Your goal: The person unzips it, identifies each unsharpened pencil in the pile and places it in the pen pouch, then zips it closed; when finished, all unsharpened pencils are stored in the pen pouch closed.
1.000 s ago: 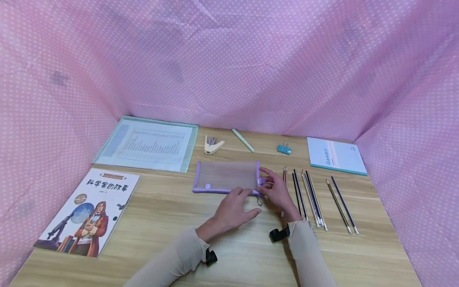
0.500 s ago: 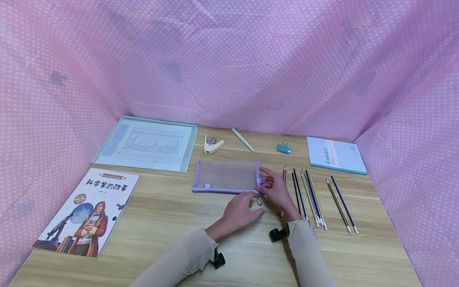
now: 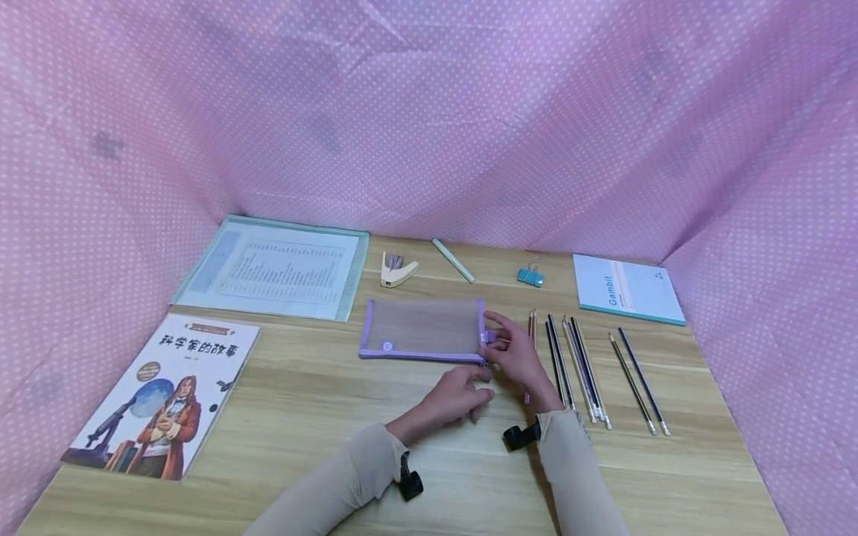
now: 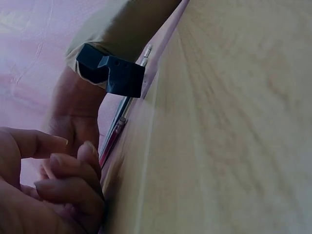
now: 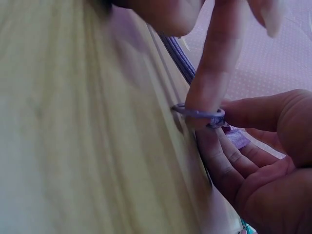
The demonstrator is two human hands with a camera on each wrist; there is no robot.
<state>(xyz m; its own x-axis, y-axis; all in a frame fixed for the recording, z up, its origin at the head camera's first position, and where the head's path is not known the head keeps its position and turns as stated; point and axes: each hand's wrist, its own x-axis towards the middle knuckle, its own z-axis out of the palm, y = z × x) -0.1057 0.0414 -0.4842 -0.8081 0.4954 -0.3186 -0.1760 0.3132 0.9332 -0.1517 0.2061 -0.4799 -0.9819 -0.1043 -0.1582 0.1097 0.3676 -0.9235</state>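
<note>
A mesh zipper pouch (image 3: 425,327) with purple edging lies flat in the middle of the table in the head view. My right hand (image 3: 519,357) pinches its right end, by the purple fabric tab (image 5: 237,138). Just below that corner is my left hand (image 3: 452,394), with one finger put through the zipper's pull ring (image 5: 201,114), as the right wrist view shows. The other fingers of the left hand (image 4: 53,190) are bent in the left wrist view. Part of the zipper (image 5: 178,58) shows along the pouch's near edge; the fingers hide its slider.
Several pencils (image 3: 583,368) lie right of the pouch, some beside my right forearm. Behind are a stapler (image 3: 398,272), a green pen (image 3: 453,260), a teal binder clip (image 3: 530,278) and a notebook (image 3: 630,290). Leftward lie a document folder (image 3: 275,268) and a book (image 3: 167,402).
My left hand has come down and right from the pouch's near edge to the pull ring, and a finger now goes through it. The right hand and pouch have stayed in place.
</note>
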